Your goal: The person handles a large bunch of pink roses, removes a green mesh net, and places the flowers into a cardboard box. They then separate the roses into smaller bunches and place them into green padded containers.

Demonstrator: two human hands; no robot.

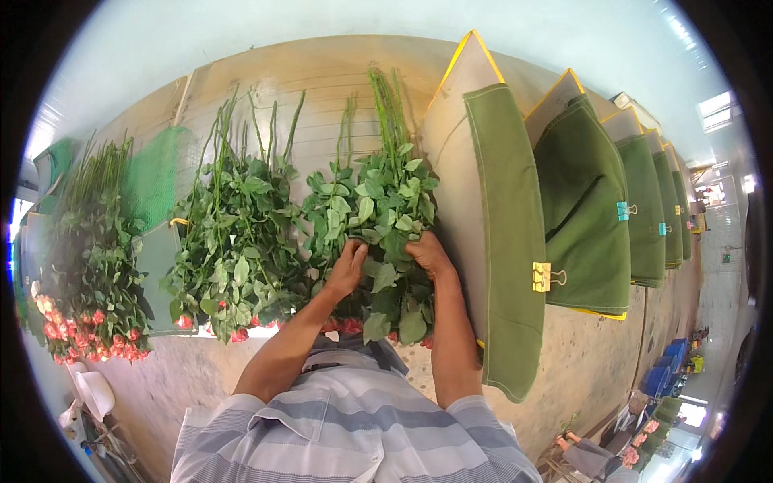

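Note:
A bunch of roses (pixel 392 199) lies before me, bare stems pointing away and leaves thick in the middle. My left hand (pixel 349 265) is closed in the foliage at its left side, thumb against the fingers. On the other side my right hand (pixel 430 255) curls around leaves and stems, its fingertips partly hidden. A few red rose heads (pixel 351 326) show below the leaves, between my forearms. Left of my hands lies another bunch of roses (pixel 241 235), with some red blooms at its lower end.
Farther left, a large rose bunch (pixel 90 241) lies near green netting (pixel 158 175). At right stand several panels with green cloth (pixel 507 241), one bearing a yellow binder clip (pixel 542 277). Blue buckets (pixel 661 374) and another person's legs (pixel 589 456) appear at lower right.

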